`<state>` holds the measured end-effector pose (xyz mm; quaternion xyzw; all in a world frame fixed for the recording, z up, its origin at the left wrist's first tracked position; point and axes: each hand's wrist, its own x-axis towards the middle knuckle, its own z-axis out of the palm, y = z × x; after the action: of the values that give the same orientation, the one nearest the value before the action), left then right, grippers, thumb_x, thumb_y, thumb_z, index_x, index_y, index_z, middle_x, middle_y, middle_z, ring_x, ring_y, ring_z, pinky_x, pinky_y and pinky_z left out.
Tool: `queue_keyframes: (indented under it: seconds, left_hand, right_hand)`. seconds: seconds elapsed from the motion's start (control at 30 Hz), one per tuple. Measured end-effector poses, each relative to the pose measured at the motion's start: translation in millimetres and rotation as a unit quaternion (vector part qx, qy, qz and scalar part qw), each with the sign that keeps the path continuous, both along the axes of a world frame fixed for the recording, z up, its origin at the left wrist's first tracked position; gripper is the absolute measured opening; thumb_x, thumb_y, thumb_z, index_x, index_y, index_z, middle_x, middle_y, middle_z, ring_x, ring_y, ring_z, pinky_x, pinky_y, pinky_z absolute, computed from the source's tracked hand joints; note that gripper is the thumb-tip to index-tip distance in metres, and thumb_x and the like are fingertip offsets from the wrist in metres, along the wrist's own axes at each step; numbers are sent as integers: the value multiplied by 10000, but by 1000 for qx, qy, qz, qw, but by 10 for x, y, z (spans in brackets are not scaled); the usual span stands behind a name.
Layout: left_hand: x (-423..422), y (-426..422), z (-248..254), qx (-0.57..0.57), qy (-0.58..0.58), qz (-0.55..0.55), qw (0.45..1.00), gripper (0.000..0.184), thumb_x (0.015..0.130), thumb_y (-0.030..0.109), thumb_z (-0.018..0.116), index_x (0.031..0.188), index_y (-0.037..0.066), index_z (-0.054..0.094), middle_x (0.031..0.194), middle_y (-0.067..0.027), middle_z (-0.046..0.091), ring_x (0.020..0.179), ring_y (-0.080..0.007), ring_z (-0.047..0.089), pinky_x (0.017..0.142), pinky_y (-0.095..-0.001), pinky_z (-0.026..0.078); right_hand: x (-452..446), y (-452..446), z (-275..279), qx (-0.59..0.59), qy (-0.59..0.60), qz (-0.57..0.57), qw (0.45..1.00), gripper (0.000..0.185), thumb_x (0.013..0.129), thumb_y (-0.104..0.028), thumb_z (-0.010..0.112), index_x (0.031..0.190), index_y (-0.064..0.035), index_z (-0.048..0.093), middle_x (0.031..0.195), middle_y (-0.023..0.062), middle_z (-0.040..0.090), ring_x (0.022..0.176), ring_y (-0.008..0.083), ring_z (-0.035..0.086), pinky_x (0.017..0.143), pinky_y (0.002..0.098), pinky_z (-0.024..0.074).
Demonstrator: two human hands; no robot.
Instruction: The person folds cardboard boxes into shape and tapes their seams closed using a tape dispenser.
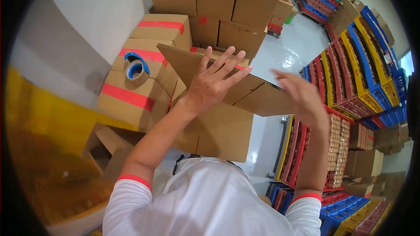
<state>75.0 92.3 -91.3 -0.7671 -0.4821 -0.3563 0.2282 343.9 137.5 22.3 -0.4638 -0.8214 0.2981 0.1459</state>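
Note:
A cardboard box (221, 133) stands in front of my body, with one broad flap toward me and another panel raised on the far side. My left hand (210, 81) is open over the raised panel, palm down and fingers spread. Whether it presses on the cardboard I cannot tell. My right hand (299, 89) is at the panel's right end, fingers stretched out and somewhat blurred, holding nothing visible. A blue tape dispenser (136, 67) with a roll of tape rests on a closed carton (120, 89) to the left, which is sealed with red tape.
Stacked cartons (214, 0) stand against the wall ahead. Tall stacks of yellow, red and blue crates (354, 65) line the right side. Packed goods (337, 148) fill a red crate near my right arm. An opened carton (107, 146) is at lower left, beside a blurred yellow surface (52, 144).

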Motion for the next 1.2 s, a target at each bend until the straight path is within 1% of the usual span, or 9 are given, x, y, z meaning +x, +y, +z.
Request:
queue_keyframes:
  seconds: [0.07,0.23,0.37,0.6,0.77,0.87,1.03,1.13,1.2]
  left_hand:
    - [-17,53,-29,8,-8,-7,1000,493,946,45,671,1404,225,696,1509,-52,640,1456,-276,545,1266,-586,269]
    - [95,-101,-39,-1,-43,-25,999,369,928,98,704,1294,148,707,1460,-57,658,1397,-263,578,1225,-558,320]
    - [19,-67,-55,8,-139,-92,986,73,901,119,719,963,108,681,1039,-60,697,1024,-258,663,1055,-497,417]
    - [-242,-295,64,82,-160,-131,975,291,839,108,730,651,126,509,670,-31,497,666,-254,531,816,-444,430]
    - [272,-655,255,69,-148,-241,957,307,795,87,708,620,131,460,643,-32,472,614,-258,496,784,-439,443]
    - [29,-532,-7,64,-154,-98,981,361,858,136,732,623,124,458,629,-48,446,616,-263,501,764,-412,432]
    - [-238,-515,161,37,-171,-25,984,363,849,97,740,623,105,457,625,-58,440,604,-272,489,717,-411,391]
    - [-226,-585,121,42,-187,-35,981,383,831,96,757,603,108,449,621,-50,445,599,-264,487,709,-409,403]
    - [-169,-622,160,68,-219,-84,970,382,853,98,678,584,93,407,601,-63,445,588,-271,483,708,-418,422]
  right_hand:
    - [-331,151,-163,24,-177,101,979,547,1144,-470,398,1553,-140,551,1367,189,683,1274,371,624,1094,450,466]
    - [-372,556,-282,31,-87,46,995,545,1141,-494,394,1564,-175,522,1400,180,668,1299,368,613,1074,475,480]
    - [-295,702,-241,126,-124,75,981,466,1076,-428,588,1473,-186,605,1284,198,723,1170,398,677,978,481,531]
    - [5,743,-9,109,-263,65,956,360,1022,-388,656,1214,-96,744,968,215,753,977,437,699,864,523,549]
    - [-679,880,-315,196,-134,101,966,328,1019,-306,664,1244,-69,689,933,231,738,934,453,696,855,534,539]
    - [-880,714,-289,132,-136,87,978,364,1026,-288,654,1314,-67,663,988,227,740,966,445,687,881,512,541]
    - [-417,182,-295,319,188,205,906,229,1002,-222,686,1145,-54,745,1121,105,772,1167,366,702,1041,501,529]
    - [-539,48,-783,408,194,217,865,199,942,-258,725,874,-79,776,749,78,707,681,275,673,664,385,554]
    - [-687,56,-777,379,210,272,859,228,943,-286,728,818,-96,743,705,59,674,630,258,639,616,384,517]
